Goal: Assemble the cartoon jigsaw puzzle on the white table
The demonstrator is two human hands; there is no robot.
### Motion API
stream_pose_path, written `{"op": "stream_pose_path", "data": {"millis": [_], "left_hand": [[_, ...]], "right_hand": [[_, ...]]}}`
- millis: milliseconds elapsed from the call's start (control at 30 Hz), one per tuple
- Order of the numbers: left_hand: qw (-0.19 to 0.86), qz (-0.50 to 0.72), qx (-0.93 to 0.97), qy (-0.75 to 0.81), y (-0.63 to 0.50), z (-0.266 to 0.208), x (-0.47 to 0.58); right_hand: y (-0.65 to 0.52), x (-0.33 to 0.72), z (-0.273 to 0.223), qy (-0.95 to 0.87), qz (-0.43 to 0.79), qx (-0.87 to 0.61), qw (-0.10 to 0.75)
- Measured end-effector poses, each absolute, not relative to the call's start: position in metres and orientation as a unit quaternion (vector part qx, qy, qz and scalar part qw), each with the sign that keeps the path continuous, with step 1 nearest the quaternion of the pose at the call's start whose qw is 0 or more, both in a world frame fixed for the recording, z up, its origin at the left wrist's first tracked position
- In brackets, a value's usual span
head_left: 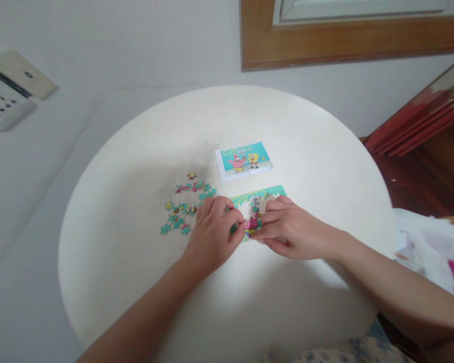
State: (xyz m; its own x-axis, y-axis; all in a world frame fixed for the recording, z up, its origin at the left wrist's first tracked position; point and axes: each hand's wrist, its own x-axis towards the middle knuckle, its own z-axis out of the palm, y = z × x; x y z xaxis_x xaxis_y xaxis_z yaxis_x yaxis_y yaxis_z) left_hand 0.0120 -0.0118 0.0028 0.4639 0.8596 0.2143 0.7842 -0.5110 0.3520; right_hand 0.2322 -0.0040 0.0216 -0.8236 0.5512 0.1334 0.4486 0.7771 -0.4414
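A partly assembled jigsaw puzzle (259, 193) lies on the round white table, its teal top edge joined and a gap in the middle. My left hand (215, 229) is closed over its left side, thumb and forefinger pinching at a small pink puzzle piece (248, 225). From the right, my right hand (291, 227) rests on the puzzle with fingers curled and the forefinger tip beside the pink and yellow part. Whatever lies under its fingers is hidden. Loose puzzle pieces (176, 222), mostly teal with some pink and yellow, are scattered left of my left hand.
Beyond the puzzle lies a reference picture card (244, 160) of the same cartoon scene. The white table (136, 151) stands against a wall with a power socket (5, 103) at the left. White plastic or paper (427, 247) sits beyond the table's right edge.
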Motion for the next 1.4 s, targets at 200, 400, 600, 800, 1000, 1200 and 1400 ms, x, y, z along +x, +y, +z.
{"op": "stream_pose_path", "data": {"millis": [200,400,600,800,1000,1200,1400], "left_hand": [[0.088,0.175,0.849,0.49,-0.011,0.004,0.01],[0.092,0.173,0.85,0.489,-0.011,0.004,0.01],[0.104,0.179,0.848,0.487,-0.007,0.003,0.005],[0.118,0.179,0.849,0.484,-0.002,0.005,-0.004],[0.128,0.174,0.862,0.459,-0.006,0.004,-0.001],[0.133,0.179,0.861,0.457,-0.007,0.003,0.0],[0.13,0.221,0.845,0.47,0.001,0.008,-0.01]], "right_hand": [[-0.004,0.232,0.022,-0.933,0.201,-0.267,0.132],[-0.004,0.231,0.021,-0.934,0.202,-0.266,0.129],[-0.004,0.232,0.02,-0.935,0.196,-0.261,0.141],[-0.004,0.232,0.016,-0.929,0.204,-0.276,0.14],[-0.005,0.23,0.008,-0.924,0.166,-0.317,0.135],[-0.006,0.229,0.011,-0.924,0.157,-0.322,0.135],[-0.006,0.229,0.012,-0.919,0.162,-0.324,0.154]]}}
